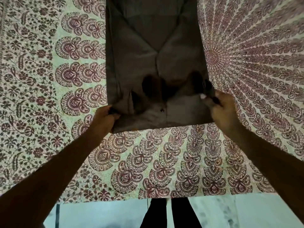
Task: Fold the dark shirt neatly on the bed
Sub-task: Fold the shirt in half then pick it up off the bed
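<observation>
The dark grey shirt lies as a long narrow rectangle on the bed, its sides folded in, running from the top edge of the view down to its near edge. My left hand grips the near left corner of the shirt. My right hand pinches the near right corner, fingers curled round the cloth. Both corners are lifted a little off the sheet, and dark shadows fall on the fabric between my hands. A small button shows near the near edge.
A patterned bedsheet with maroon paisley and floral print covers the bed all around the shirt. The bed's near edge runs across the bottom, with pale floor and my dark trouser legs below it.
</observation>
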Demonstrator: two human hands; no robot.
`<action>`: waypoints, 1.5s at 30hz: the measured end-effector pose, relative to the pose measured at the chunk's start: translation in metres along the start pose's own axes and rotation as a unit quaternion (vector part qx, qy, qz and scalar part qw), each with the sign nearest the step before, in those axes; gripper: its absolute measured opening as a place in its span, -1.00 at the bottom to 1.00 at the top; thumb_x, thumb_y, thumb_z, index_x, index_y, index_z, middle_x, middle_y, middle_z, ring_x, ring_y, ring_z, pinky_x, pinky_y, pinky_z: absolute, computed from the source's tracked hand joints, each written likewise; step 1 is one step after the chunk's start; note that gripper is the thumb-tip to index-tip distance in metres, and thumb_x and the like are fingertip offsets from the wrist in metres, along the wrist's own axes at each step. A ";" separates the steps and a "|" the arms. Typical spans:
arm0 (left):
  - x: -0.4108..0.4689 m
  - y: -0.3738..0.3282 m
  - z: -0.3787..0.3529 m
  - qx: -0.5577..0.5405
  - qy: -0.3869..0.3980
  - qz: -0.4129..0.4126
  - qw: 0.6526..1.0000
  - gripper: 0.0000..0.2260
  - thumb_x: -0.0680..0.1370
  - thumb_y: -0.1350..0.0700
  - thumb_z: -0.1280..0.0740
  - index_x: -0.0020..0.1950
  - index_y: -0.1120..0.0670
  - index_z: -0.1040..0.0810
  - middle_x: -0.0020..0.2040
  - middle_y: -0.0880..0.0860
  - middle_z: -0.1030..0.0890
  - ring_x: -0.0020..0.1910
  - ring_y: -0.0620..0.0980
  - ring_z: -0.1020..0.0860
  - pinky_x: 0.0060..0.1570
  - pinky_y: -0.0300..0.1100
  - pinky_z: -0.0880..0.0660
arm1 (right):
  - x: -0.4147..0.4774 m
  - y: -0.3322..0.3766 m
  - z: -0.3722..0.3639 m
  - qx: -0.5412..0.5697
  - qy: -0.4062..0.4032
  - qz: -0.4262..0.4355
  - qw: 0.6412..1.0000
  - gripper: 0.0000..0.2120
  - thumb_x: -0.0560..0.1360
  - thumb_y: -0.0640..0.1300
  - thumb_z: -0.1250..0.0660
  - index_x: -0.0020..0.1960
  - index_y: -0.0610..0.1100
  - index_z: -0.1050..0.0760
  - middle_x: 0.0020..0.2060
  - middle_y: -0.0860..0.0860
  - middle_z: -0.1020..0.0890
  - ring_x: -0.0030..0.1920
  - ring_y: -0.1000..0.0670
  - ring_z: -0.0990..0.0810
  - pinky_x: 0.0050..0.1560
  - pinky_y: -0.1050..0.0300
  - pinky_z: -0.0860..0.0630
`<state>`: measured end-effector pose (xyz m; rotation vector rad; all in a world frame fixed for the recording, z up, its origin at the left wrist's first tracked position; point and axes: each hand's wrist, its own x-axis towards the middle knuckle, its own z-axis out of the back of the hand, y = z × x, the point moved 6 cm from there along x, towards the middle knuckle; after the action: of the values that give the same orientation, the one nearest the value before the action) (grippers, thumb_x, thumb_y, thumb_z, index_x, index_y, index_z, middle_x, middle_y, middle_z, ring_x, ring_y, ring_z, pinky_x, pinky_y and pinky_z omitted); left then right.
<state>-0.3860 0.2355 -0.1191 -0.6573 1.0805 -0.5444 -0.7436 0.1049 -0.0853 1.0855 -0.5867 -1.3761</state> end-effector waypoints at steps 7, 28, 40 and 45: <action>0.017 0.000 0.007 0.046 -0.087 0.007 0.995 -0.69 0.71 0.00 -0.24 0.42 0.05 -0.53 0.33 0.12 -0.59 0.28 0.15 -0.54 0.34 0.08 -0.46 | 0.049 -0.025 -0.009 -0.024 -0.031 -0.071 0.997 -0.50 0.55 0.18 -0.37 -0.19 -0.29 -0.50 -0.33 -0.16 -0.58 -0.29 -0.03 -0.51 -0.15 0.04 -0.39; 0.038 -0.041 0.007 0.244 -0.238 -0.060 0.938 -0.74 0.71 -0.01 -0.23 0.22 0.18 -0.46 0.01 0.27 -0.64 -0.02 0.30 -0.63 -0.11 0.04 -0.49 | 0.085 -0.005 0.002 -0.166 -0.098 -0.062 0.979 -0.62 0.64 0.03 -0.35 -0.19 -0.25 -0.48 -0.38 -0.16 -0.56 -0.27 -0.25 -0.58 -0.27 -0.01 -0.31; 0.068 -0.053 -0.039 0.544 -0.063 -0.332 0.768 -0.30 0.62 -0.33 -0.11 0.68 -0.01 -0.16 0.72 0.00 -0.03 0.69 0.05 -0.03 0.61 0.03 -0.01 | 0.057 0.016 -0.103 -0.489 0.156 0.274 0.813 -0.28 0.63 0.40 -0.05 0.60 -0.04 -0.26 0.67 -0.09 -0.10 0.64 -0.17 -0.13 0.40 -0.20 -0.26; 0.073 -0.048 -0.038 0.543 -0.070 -0.321 0.773 -0.29 0.62 -0.32 -0.12 0.69 -0.03 -0.11 0.72 0.02 -0.02 0.70 0.06 0.00 0.63 0.10 -0.04 | 0.080 0.018 -0.101 -0.529 0.161 0.209 0.807 -0.25 0.55 0.53 0.03 0.59 0.15 -0.23 0.68 -0.01 -0.05 0.61 -0.15 -0.16 0.22 -0.18 -0.31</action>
<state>-0.3979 0.1437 -0.1415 0.0152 0.2163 -1.5317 -0.6346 0.0522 -0.1339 0.2108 0.2253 -0.8535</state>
